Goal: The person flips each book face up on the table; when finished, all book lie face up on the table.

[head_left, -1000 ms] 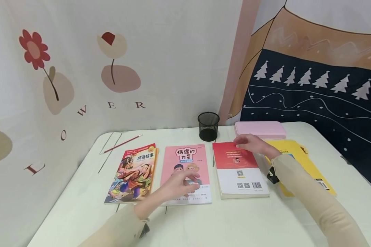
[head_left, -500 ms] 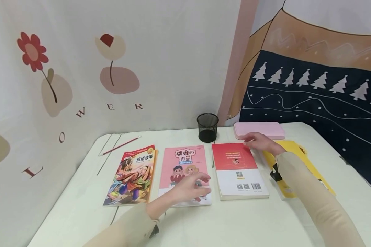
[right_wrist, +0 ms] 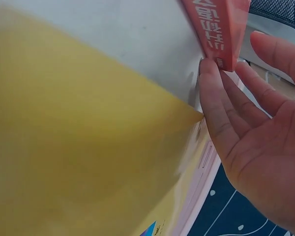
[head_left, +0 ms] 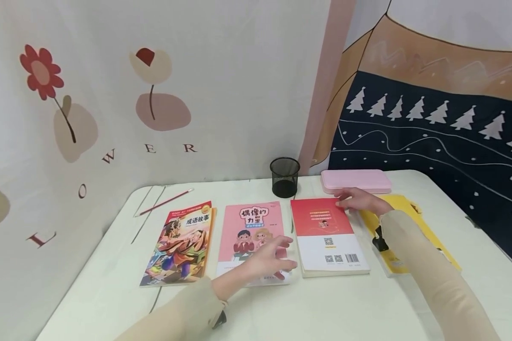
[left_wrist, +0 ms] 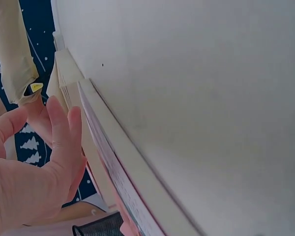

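In the head view a red-and-white book (head_left: 328, 225) lies back cover up on the table. My right hand (head_left: 360, 200) is at its far right corner. The right wrist view shows the fingertips (right_wrist: 210, 66) against the end of the red spine (right_wrist: 221, 37), with the thumb held apart. My left hand (head_left: 266, 261) hovers over the lower right of a pink book (head_left: 234, 222), its fingers spread and loosely bent, holding nothing. In the left wrist view those fingers (left_wrist: 61, 125) are near the edges of the books.
A colourful storybook (head_left: 179, 246) lies at the left, with a red pencil (head_left: 164, 202) behind it. At the back stand a black mesh pen holder (head_left: 285, 177) and a pink case (head_left: 356, 181). A yellow book (head_left: 414, 220) lies at the right, partly under my right forearm.
My left hand has moved right across the pink book towards the red-and-white one. My right hand has slid from the red book's top to its far right corner.
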Tool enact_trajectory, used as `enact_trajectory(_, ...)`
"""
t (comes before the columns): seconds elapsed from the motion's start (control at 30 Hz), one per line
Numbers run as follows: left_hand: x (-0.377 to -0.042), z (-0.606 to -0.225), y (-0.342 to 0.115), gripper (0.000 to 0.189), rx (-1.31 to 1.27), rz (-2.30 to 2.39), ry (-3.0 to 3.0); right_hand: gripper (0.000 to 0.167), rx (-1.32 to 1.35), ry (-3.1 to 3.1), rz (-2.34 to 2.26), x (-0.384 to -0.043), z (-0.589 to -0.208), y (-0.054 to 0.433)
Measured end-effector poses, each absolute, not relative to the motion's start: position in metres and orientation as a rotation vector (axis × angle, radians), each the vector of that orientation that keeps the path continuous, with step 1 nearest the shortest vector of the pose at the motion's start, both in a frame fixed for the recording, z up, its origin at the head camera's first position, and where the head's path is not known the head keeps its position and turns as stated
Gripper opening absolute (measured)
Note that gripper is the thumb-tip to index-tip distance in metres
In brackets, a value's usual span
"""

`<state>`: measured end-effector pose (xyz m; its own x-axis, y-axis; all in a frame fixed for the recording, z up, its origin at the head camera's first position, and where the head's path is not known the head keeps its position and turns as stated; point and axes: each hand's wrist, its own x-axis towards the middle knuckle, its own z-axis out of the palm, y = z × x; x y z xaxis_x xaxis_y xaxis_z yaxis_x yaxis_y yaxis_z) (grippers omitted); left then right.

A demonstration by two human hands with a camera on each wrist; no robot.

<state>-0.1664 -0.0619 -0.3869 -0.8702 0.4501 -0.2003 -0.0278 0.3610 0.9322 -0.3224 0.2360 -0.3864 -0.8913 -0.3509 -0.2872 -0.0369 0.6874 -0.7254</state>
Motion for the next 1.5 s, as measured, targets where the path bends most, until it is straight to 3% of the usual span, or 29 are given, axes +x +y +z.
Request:
enact_trajectory(0.83,-0.164,-0.401,-0.037,0.069,0.175,1.663,2.065,0.061,-0.318,2.429,-1.071,-0.322,-0.385,0.234)
enact_trajectory(1.5,-0.163,-0.401,-0.028,0.073,0.273,1.378,2.375,0.047,-0.316,2.393,-1.081,-0.329,-0.38,0.233)
